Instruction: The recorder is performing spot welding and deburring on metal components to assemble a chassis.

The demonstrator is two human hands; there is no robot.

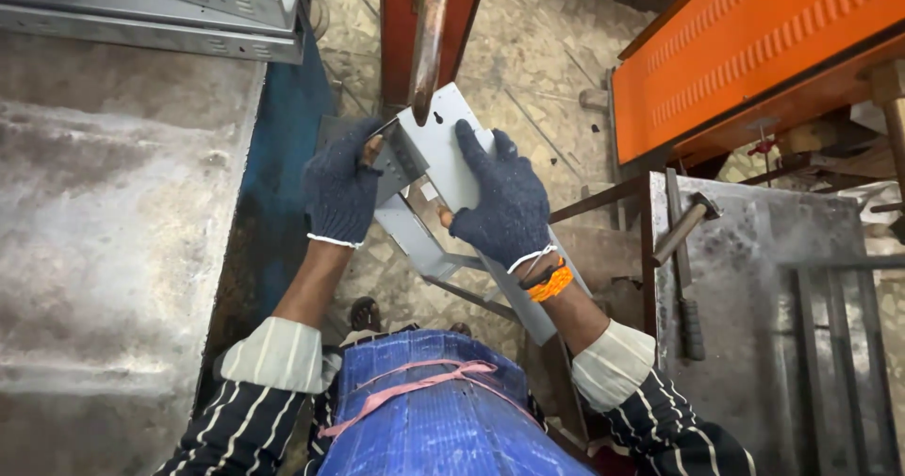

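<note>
head view: both hands wear dark blue knit gloves and hold a pale grey sheet-metal bracket (452, 170), a folded piece with a flat plate on top and angled legs running down toward the person's body. the left hand (341, 191) is closed around the bracket's left edge, fingers curled over a darker folded flap there. the right hand (504, 203) lies on the flat plate with fingers spread and pointing up, the thumb wrapped under the plate's lower edge, so it grips the bracket loosely rather than in a fist. an orange band (551, 283) sits on the right wrist just below the bracket. a rusty brown metal bar (429, 33) comes down from above the bracket and its tip meets the plate's upper edge, beside a small keyhole slot. left of the bracket is a worn grey steel counter (113, 250) with a blue side, and grey metal channels (160, 9) lie at its far end. right of the bracket stands a second steel counter (754, 278) carrying a hammer (686, 226). above and right of the bracket is an orange ribbed machine panel (754, 42). a blue apron (443, 410) with a pink tie hangs below the bracket.
</note>
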